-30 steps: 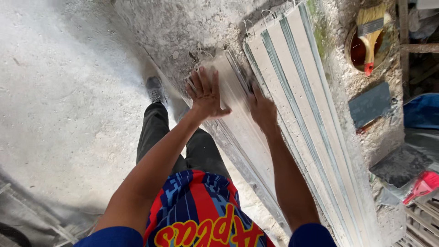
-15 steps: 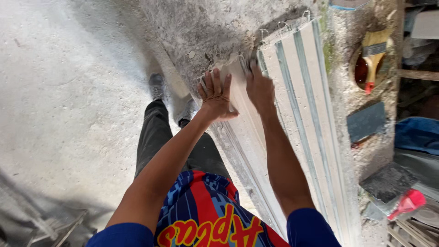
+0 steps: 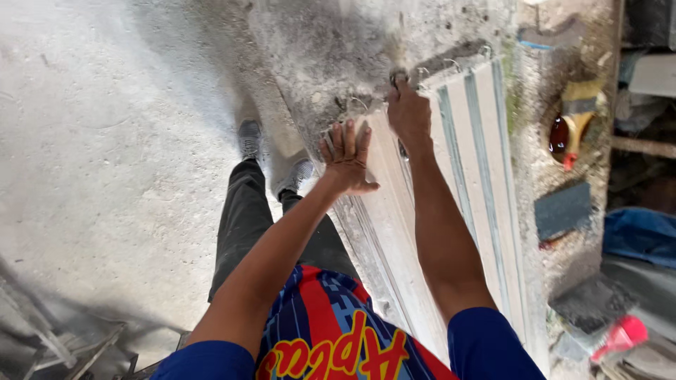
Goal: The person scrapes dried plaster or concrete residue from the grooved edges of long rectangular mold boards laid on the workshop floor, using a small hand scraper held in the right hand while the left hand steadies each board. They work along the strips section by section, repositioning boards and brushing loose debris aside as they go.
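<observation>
Long pale ribbed panels [image 3: 470, 183] lie stacked on a rough concrete ledge, running away from me. My left hand [image 3: 348, 156] presses flat, fingers spread, on the near left edge of the top panel [image 3: 384, 211]. My right hand [image 3: 408, 109] reaches further ahead and grips the far end of that panel, fingers curled over its edge. My legs and grey shoes [image 3: 251, 137] stand on the concrete floor below.
A dusty concrete ledge [image 3: 331, 56] extends ahead. To the right sit a brush over a round dark red container [image 3: 574, 127], a dark grey block [image 3: 563, 210], a blue bag [image 3: 641, 236] and a red-capped object [image 3: 623, 334]. Metal framing [image 3: 63, 345] lies at lower left.
Both hands have slid forward along the panel. My right hand moved to its far end and closed over the edge. The view shifted so the panels sit further right.
</observation>
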